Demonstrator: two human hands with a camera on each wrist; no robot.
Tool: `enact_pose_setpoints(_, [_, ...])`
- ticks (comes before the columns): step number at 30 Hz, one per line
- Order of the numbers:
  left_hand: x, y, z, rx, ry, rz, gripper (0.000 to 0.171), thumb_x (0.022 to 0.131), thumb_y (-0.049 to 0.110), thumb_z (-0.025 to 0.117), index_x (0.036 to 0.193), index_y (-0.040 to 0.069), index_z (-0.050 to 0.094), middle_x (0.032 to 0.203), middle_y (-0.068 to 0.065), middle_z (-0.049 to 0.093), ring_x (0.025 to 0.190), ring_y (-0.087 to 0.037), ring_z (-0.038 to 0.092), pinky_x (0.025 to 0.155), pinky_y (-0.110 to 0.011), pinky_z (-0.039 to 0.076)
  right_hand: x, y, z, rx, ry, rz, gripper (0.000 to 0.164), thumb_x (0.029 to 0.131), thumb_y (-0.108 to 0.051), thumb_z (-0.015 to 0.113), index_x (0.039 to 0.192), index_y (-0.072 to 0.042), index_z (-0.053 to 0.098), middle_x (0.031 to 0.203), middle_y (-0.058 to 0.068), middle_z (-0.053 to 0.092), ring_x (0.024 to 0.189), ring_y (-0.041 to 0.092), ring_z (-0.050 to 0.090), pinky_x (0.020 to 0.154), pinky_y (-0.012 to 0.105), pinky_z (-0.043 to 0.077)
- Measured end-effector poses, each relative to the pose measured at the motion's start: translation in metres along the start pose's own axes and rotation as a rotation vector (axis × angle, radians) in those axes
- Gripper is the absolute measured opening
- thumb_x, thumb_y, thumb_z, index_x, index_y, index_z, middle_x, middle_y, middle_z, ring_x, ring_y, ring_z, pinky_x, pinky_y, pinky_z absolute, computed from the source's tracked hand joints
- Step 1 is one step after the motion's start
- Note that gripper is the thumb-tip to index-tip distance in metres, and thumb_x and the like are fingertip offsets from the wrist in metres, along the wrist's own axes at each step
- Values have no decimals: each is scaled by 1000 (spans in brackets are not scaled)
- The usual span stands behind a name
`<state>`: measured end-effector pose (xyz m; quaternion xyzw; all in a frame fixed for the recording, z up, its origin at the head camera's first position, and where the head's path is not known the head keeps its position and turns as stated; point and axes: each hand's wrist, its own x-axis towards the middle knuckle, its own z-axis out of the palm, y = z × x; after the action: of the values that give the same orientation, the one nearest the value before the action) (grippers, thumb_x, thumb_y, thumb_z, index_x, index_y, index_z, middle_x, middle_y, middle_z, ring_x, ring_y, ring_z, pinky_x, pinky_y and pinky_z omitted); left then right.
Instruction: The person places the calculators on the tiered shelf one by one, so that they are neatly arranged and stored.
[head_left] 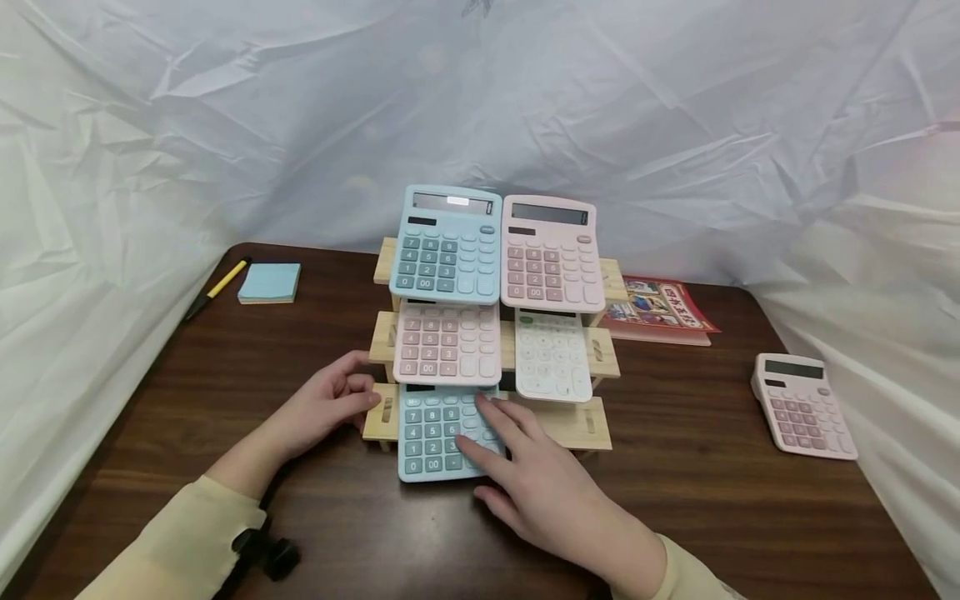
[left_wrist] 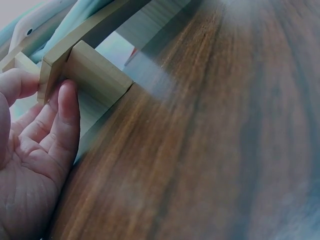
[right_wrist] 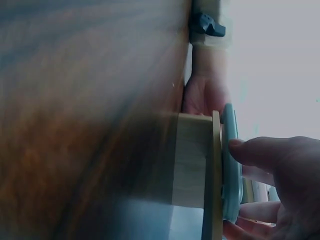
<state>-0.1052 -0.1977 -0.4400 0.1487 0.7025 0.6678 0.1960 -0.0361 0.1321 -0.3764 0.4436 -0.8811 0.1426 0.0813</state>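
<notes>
My left hand [head_left: 326, 404] pinches the left end of the lowest board of a three-tier wooden stand [head_left: 566, 425]. In the left wrist view, thumb and fingertips grip the board's end [left_wrist: 52, 67] beside its leg. A blue calculator [head_left: 431, 442] lies tilted on that lowest tier, keys facing up. Across its right half rests my right hand [head_left: 543, 483], with extended fingertips on the keys. The right wrist view shows the calculator [right_wrist: 230, 175] edge-on against the board, one fingertip touching its face.
Above are a pink calculator [head_left: 450, 342], a white one [head_left: 553, 358], another blue one [head_left: 446, 242] and another pink one [head_left: 553, 254]. One more pink calculator [head_left: 806, 408] lies at right. Sticky notes [head_left: 270, 282], a yellow-black pen [head_left: 219, 287] and a red booklet [head_left: 663, 308] lie around the stand.
</notes>
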Motion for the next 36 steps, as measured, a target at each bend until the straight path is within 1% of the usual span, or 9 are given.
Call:
enact_pose_setpoints(4, [0, 0, 0, -3, 2, -10, 50, 96, 16, 62, 138, 13, 36, 95, -23, 63, 78, -33, 64, 65, -46, 56, -1, 0, 2, 9, -26, -22, 60, 85, -29, 73, 140, -17, 51, 155, 17, 25, 141, 32, 25, 108, 45, 35])
enact_pose_setpoints(11, [-1, 2, 1, -10, 3, -15, 51, 96, 16, 62, 139, 14, 36, 97, -23, 63, 79, -33, 64, 65, -45, 56, 0, 1, 1, 4, -47, -41, 65, 84, -31, 73, 143, -17, 48, 156, 16, 23, 142, 32, 22, 112, 45, 28])
enact_pose_setpoints(15, [-2, 3, 0, -3, 10, -18, 50, 96, 17, 62, 139, 14, 36, 98, -22, 64, 79, -34, 64, 65, -45, 56, -1, 4, -6, -4, -98, -72, 68, 87, -35, 72, 146, -17, 44, 158, 16, 19, 144, 34, 19, 111, 47, 29])
enact_pose_setpoints(17, [-2, 2, 0, -4, 13, -24, 50, 96, 16, 62, 139, 14, 36, 97, -22, 64, 79, -33, 64, 65, -45, 56, -3, 7, -12, 12, -119, -86, 66, 88, -36, 70, 146, -17, 44, 158, 14, 21, 144, 33, 20, 110, 48, 30])
enact_pose_setpoints(20, [-2, 3, 1, -11, 11, -26, 50, 96, 15, 62, 139, 13, 36, 98, -22, 64, 80, -33, 64, 66, -45, 56, -6, 12, -24, 59, -148, -60, 58, 91, -36, 67, 143, -19, 47, 156, 7, 28, 142, 25, 26, 108, 45, 35])
enact_pose_setpoints(24, [-2, 4, 2, -13, 15, -27, 50, 96, 15, 62, 139, 13, 36, 98, -22, 64, 80, -33, 64, 66, -45, 56, -11, 18, -37, 115, -166, -18, 48, 93, -36, 64, 137, -21, 54, 149, 0, 40, 135, 15, 38, 102, 40, 42])
enact_pose_setpoints(28, [-2, 6, 3, -9, 12, -27, 50, 96, 15, 62, 139, 13, 36, 97, -22, 64, 79, -33, 64, 66, -45, 56, -16, 27, -47, 148, -168, -2, 40, 94, -36, 64, 130, -18, 60, 136, -3, 53, 125, 12, 48, 97, 38, 45])
enact_pose_setpoints(31, [-1, 7, 3, -10, 6, -25, 50, 96, 15, 62, 139, 14, 36, 96, -22, 64, 79, -33, 64, 66, -45, 56, -20, 36, -53, 148, -210, 40, 38, 94, -37, 63, 127, -18, 63, 130, -6, 57, 122, 10, 50, 97, 36, 45])
enact_pose_setpoints(36, [-1, 5, 2, -14, 4, -21, 49, 96, 15, 61, 138, 13, 36, 97, -22, 64, 80, -32, 64, 66, -45, 56, -25, 49, -64, 111, -303, 137, 35, 95, -43, 60, 122, -21, 66, 129, -5, 57, 121, 10, 51, 97, 37, 46])
